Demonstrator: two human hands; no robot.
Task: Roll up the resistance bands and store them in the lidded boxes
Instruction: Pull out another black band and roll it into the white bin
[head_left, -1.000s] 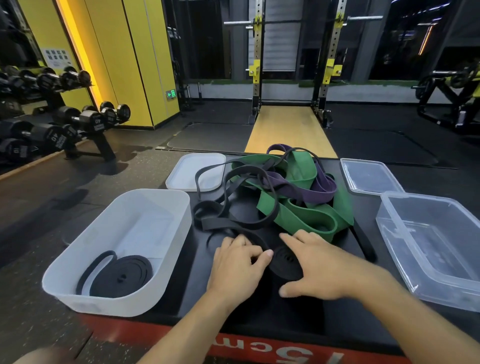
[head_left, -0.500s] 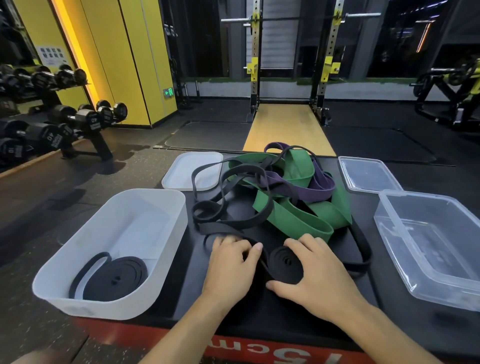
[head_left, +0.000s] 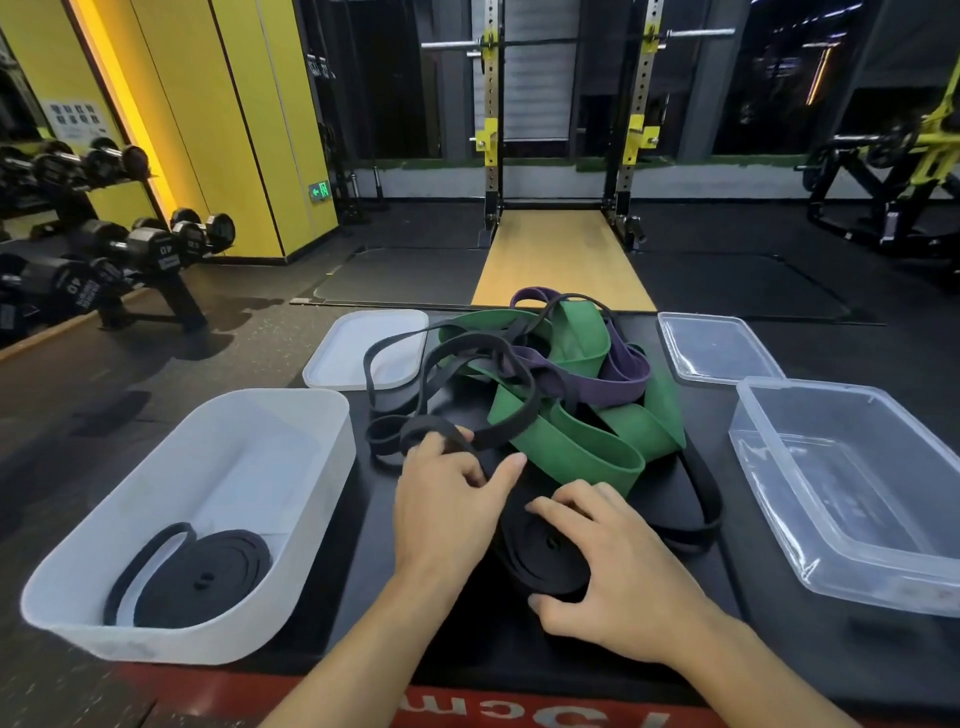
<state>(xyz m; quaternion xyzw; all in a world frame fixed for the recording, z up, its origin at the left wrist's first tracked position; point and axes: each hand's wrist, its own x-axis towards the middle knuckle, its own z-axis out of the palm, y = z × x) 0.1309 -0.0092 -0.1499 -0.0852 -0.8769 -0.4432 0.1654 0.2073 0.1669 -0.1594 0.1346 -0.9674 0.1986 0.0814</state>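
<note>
Right hand (head_left: 618, 577) grips black band roll (head_left: 545, 553) — left hand (head_left: 447, 499) just beside.

Dumbbells (head_left: 156, 244) on a rack left, squat rack (head_left: 566, 130) ahead.

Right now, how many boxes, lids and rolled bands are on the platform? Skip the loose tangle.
Boxes: 2 (white box, clear box)
Lids: 2 (white lid, clear lid)
Rolled bands: 2 (stored roll in the white box, unfinished roll gripped by the right hand, its tail held by the left hand)
Total: 6
</note>
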